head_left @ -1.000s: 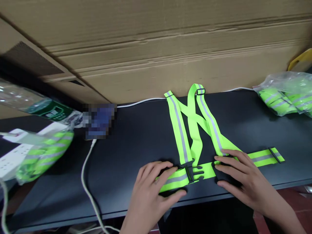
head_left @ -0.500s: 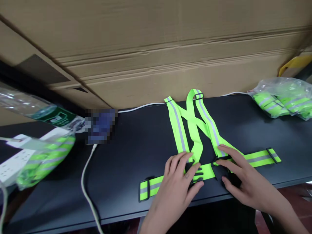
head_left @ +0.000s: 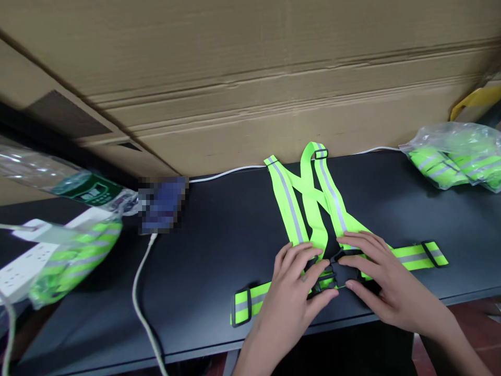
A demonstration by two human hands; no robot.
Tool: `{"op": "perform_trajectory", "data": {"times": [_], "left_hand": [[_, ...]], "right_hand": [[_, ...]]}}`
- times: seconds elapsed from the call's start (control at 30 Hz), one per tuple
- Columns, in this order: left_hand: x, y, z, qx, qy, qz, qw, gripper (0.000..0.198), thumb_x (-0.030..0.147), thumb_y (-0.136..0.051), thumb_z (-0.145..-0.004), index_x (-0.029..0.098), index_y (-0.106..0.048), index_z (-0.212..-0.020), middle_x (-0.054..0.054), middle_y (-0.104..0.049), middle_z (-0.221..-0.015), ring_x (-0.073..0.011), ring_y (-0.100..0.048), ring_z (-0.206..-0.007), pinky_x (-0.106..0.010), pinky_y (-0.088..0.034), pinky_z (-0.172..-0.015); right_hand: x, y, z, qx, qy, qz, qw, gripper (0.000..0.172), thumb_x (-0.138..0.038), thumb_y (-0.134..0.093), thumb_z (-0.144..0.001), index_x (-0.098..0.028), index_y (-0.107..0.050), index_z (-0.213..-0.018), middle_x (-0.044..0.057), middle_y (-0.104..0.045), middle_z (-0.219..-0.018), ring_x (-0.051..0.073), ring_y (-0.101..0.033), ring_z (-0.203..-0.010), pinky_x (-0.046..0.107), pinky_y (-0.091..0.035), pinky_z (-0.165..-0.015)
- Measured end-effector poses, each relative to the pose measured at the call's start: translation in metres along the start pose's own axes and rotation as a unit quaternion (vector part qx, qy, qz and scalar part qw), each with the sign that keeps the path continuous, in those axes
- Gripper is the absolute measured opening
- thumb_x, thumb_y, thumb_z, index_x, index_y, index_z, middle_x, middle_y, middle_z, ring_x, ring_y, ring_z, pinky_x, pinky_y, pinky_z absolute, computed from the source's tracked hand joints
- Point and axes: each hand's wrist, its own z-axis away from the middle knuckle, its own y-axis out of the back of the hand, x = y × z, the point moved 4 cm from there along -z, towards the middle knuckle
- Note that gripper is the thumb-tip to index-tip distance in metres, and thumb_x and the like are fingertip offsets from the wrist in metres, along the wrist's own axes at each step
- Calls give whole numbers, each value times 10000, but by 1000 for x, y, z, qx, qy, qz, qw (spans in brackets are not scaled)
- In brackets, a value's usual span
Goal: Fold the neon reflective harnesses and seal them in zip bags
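Neon-yellow reflective strap vest (head_left: 290, 201) lying flat on the black bench (head_left: 219, 224). Left hand (head_left: 291, 292) and right hand (head_left: 383, 284) grip its black plastic waist buckle (head_left: 335, 272), fingers closed on either half. The halves appear to meet, though whether they are latched is unclear. Seating them calls for straight, aligned pressure.

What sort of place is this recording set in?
Probably a packing or stockroom bench: big cardboard cartons stand behind the black table, bagged reflective vests lie at its right end, and a loose vest lies spread out on it.
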Motion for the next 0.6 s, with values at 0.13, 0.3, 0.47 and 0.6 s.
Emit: {"op": "perform_trajectory", "data": {"times": [0.13, 0.3, 0.47, 0.6], "left_hand": [[-6, -2, 2, 32, -11, 50, 998, 351, 335, -711, -893, 172, -623, -1190, -131, -631, -1262, -287, -559, -1270, -591, -402, -1148], [-7, -5, 3, 24, -5, 82, 996, 368, 313, -735, -864, 144, -624, -1171, -144, -629, -1284, -271, -584, -1280, -604, -335, -1197], [-8, -5, 6, 6, 14, 122, 992, 380, 326, -745, -846, 165, -619, -1166, -134, -592, -1376, -272, -546, -1346, -551, -359, -1198], [-11, -5, 7, 2, 49, 136, 989, 355, 324, -771, -826, 192, -645, -1131, -111, -598, -1384, -293, -540, -1351, -522, -429, -1164]], "right_hand": [[4, 5, 0, -1, 11, -27, 1000, 380, -202, -586, -925, -269, -535, -1296, 103, -512, -1443, 280, -456, -1371, 537, -406, -1125], [0, 5, -2, -9, 15, -23, 1000, 352, -217, -590, -929, -268, -546, -1274, 105, -507, -1452, 275, -463, -1371, 528, -399, -1130], [-6, 6, -2, -48, 7, 41, 998, 333, -245, -573, -939, -280, -554, -1270, 90, -562, -1408, 266, -493, -1362, 575, -284, -1186], [0, 15, 2, -18, -3, 81, 997, 330, -257, -578, -935, -290, -558, -1263, 86, -593, -1374, 271, -537, -1321, 613, -235, -1184]]}}
